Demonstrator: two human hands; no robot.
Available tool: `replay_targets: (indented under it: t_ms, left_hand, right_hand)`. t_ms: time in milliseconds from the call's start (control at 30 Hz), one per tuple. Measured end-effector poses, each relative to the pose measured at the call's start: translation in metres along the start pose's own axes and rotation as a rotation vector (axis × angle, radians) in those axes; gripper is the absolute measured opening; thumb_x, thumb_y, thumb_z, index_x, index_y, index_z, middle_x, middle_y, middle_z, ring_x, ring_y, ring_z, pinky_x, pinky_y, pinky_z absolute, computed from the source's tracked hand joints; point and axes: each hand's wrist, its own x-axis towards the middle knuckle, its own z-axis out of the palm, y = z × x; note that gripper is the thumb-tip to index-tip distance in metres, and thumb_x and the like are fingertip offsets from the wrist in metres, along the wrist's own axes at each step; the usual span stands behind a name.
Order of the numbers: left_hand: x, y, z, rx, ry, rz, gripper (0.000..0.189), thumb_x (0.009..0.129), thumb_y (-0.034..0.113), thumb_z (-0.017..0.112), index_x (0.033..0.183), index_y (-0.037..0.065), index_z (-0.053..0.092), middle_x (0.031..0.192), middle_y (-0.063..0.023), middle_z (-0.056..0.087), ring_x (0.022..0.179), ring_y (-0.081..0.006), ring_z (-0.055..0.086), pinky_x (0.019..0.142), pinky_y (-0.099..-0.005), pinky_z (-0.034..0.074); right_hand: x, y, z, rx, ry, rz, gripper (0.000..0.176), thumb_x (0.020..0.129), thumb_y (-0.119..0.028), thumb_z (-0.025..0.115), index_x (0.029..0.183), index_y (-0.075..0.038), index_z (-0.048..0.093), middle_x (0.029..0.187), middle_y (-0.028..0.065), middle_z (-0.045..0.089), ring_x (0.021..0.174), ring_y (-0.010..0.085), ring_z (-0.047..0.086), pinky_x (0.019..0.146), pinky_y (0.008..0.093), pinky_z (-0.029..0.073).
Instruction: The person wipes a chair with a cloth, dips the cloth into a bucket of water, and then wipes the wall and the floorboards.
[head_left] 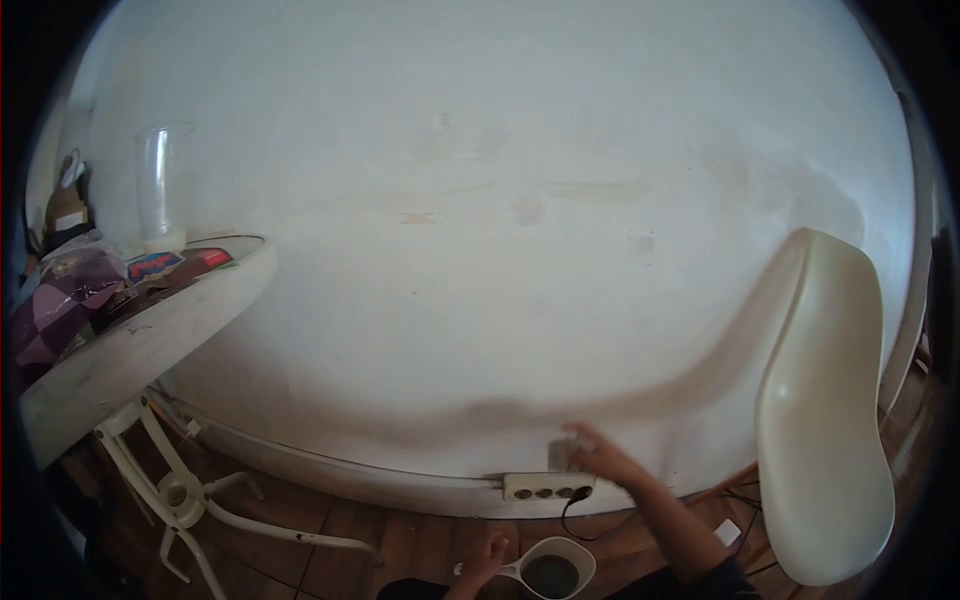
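A white pot with a long handle point(590, 566) and a dark inside stands low at the bottom of the view. My left hand point(486, 556) is closed around its handle, whose tip shows just beyond the fingers. Out in front, my right hand point(598, 458) reaches toward the wall with its index finger stretched out and nothing visible in it. Just below that hand is a white power strip point(532, 489) with several round sockets, set low against the wall. A black plug point(580, 494) sits in its right end, and a dark cord loops down from it.
At left stands a round white table point(190, 312) on a metal base point(180, 500), bearing a tall clear glass point(163, 190) and a purple package point(70, 295). A cream chair point(825, 420) is at right. The pale wall point(480, 280) rises ahead over brown floor tiles point(340, 565).
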Motion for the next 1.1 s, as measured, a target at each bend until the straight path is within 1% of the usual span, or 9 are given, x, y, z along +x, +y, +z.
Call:
replay_targets:
  t_ms: [67,167,267,367,433,467,567,900,1100]
  left_hand:
    - [0.000,-0.005,0.005,-0.022,0.000,0.019,0.034,0.089,0.034,0.054,0.107,0.006,0.060,0.092,-0.0142,0.064,0.084,-0.0318,0.062,0.076,-0.0414,0.048]
    - [-0.001,-0.007,0.006,-0.059,-0.008,0.095,0.032,0.089,0.030,0.055,0.105,0.003,0.060,0.090,-0.0154,0.064,0.082,-0.0318,0.063,0.074,-0.0393,0.049]
    - [-0.002,-0.006,0.005,-0.155,-0.015,0.067,0.031,0.090,0.027,0.056,0.105,0.000,0.060,0.090,-0.0169,0.065,0.083,-0.0321,0.064,0.073,-0.0372,0.050]
    - [-0.001,-0.006,-0.001,-0.115,-0.037,0.048,0.032,0.090,0.028,0.056,0.105,0.000,0.060,0.091,-0.0169,0.065,0.083,-0.0316,0.064,0.073,-0.0374,0.050]
    - [-0.001,-0.011,0.003,-0.088,0.015,0.082,0.032,0.090,0.029,0.055,0.104,0.000,0.060,0.091,-0.0171,0.065,0.085,-0.0308,0.064,0.073,-0.0374,0.050]
    - [0.001,-0.009,0.003,-0.093,0.016,0.082,0.032,0.090,0.029,0.055,0.104,0.000,0.060,0.091,-0.0171,0.065,0.085,-0.0308,0.064,0.073,-0.0374,0.050]
    - [0.004,0.000,0.001,-0.061,-0.050,0.047,0.034,0.091,0.031,0.054,0.107,0.002,0.059,0.093,-0.0166,0.065,0.087,-0.0299,0.063,0.074,-0.0371,0.050]
    - [0.002,0.001,0.011,-0.111,-0.072,0.104,0.031,0.092,0.030,0.054,0.108,0.005,0.058,0.095,-0.0150,0.064,0.087,-0.0291,0.064,0.074,-0.0372,0.051]
    - [-0.002,-0.007,0.004,-0.044,-0.057,0.155,0.028,0.089,0.027,0.058,0.105,0.004,0.059,0.089,-0.0153,0.064,0.082,-0.0307,0.063,0.072,-0.0373,0.051]
  right_hand:
    - [0.036,-0.064,-0.025,0.022,0.253,-0.138,0.037,0.085,-0.003,0.057,0.122,-0.004,0.051,0.104,0.0132,0.063,0.097,0.0201,0.059,0.085,0.0326,0.047]
    - [0.085,-0.169,-0.057,-0.435,0.784,-0.835,0.023,0.085,0.004,0.052,0.107,0.001,0.060,0.101,0.0190,0.061,0.096,0.0340,0.060,0.084,0.0364,0.047]
    - [0.126,-0.227,-0.083,-0.909,1.057,-1.119,0.037,0.076,0.007,0.056,0.110,-0.009,0.061,0.111,0.0091,0.059,0.104,0.0262,0.055,0.090,0.0395,0.043]
    - [0.154,-0.227,-0.094,-1.128,0.991,-1.090,0.043,0.077,0.000,0.061,0.118,-0.013,0.057,0.120,0.0040,0.054,0.114,0.0219,0.050,0.099,0.0442,0.036]
    - [0.160,-0.210,-0.097,-1.403,0.783,-0.916,0.052,0.082,-0.024,0.062,0.132,-0.019,0.046,0.136,0.0013,0.043,0.128,0.0193,0.038,0.108,0.0525,0.022]
    - [0.156,-0.205,-0.099,-1.407,0.780,-0.919,0.052,0.082,-0.024,0.062,0.132,-0.019,0.046,0.136,0.0013,0.043,0.128,0.0193,0.038,0.108,0.0525,0.022]
    - [0.148,-0.192,-0.109,-1.619,0.692,-0.706,0.077,0.082,-0.069,0.034,0.144,-0.024,0.026,0.150,-0.0031,0.022,0.140,0.0160,0.016,0.108,0.0615,-0.002]
    - [0.199,-0.231,-0.075,-1.512,0.776,-0.912,0.073,0.083,-0.067,0.033,0.143,-0.026,0.028,0.150,-0.0055,0.023,0.139,0.0135,0.015,0.104,0.0676,-0.002]
    - [0.172,-0.211,-0.098,-1.573,0.772,-0.830,0.074,0.081,-0.068,0.035,0.143,-0.027,0.028,0.150,-0.0060,0.021,0.139,0.0131,0.016,0.103,0.0687,-0.004]
